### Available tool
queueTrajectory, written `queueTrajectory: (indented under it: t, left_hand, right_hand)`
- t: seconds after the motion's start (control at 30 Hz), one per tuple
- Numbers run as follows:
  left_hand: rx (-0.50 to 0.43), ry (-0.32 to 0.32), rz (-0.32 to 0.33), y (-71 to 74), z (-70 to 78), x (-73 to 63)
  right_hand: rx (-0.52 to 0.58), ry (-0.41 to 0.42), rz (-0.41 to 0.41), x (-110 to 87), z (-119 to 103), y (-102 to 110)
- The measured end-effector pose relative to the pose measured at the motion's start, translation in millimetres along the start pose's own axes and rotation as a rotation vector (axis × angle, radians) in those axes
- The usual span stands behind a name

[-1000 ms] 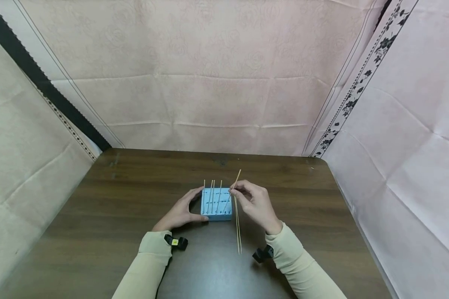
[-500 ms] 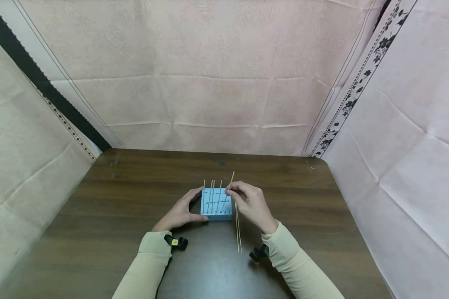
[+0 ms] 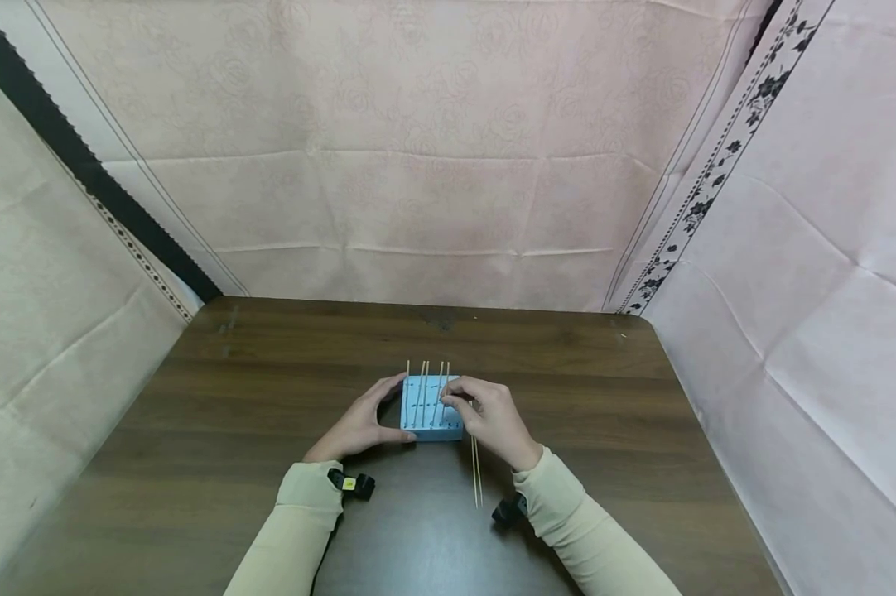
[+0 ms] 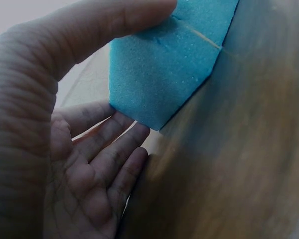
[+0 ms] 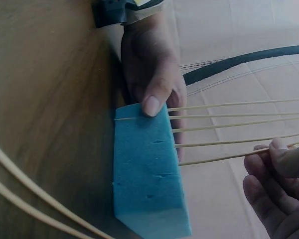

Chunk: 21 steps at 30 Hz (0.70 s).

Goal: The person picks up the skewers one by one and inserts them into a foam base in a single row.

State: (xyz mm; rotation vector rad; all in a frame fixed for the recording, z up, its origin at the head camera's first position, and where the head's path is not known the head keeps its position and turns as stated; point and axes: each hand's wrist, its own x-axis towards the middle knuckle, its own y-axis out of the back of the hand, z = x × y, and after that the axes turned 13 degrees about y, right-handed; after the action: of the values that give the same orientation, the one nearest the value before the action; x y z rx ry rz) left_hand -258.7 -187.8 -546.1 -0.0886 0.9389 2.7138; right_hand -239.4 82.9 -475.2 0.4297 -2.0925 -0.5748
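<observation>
As left hand [image 3: 358, 422] grips foam [image 5: 145, 159], right hand [image 3: 491, 416] pinches a stick [image 5: 214, 160]

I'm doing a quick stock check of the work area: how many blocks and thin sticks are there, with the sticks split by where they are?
Blue block: 1
Sticks standing in the block, not held: 4
Stick pinched by the right hand, its end at the block: 1
Loose sticks on the table: 2
Total: 8
</observation>
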Motion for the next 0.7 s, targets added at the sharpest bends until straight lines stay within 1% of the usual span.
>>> queueTrajectory:
  t: [0.17, 0.33, 0.43, 0.53, 0.7]
  left_hand:
    - [0.000, -0.015, 0.003, 0.6, -0.1, 0.9]
    - [0.001, -0.009, 0.005, 0.4, -0.3, 0.9]
    - [0.004, -0.002, 0.003, -0.2, -0.2, 0.5]
    - [0.004, 0.006, 0.001, -0.8, 0.2, 0.0]
    - [-0.002, 0.008, 0.007, -0.9, 0.8, -0.6]
  right_hand:
    - [0.006, 0.000, 0.017, -1.7, 2.6, -3.6]
    - [0.007, -0.020, 0.021, -3.9, 4.4, -6.2]
    - [-0.002, -0.016, 0.015, -6.0, 5.7, -6.7]
    - [0.007, 0.001, -0.001, -7.5, 6.4, -6.1]
    - [0.036, 0.027, -0.051, -6.9, 5.1, -1.2]
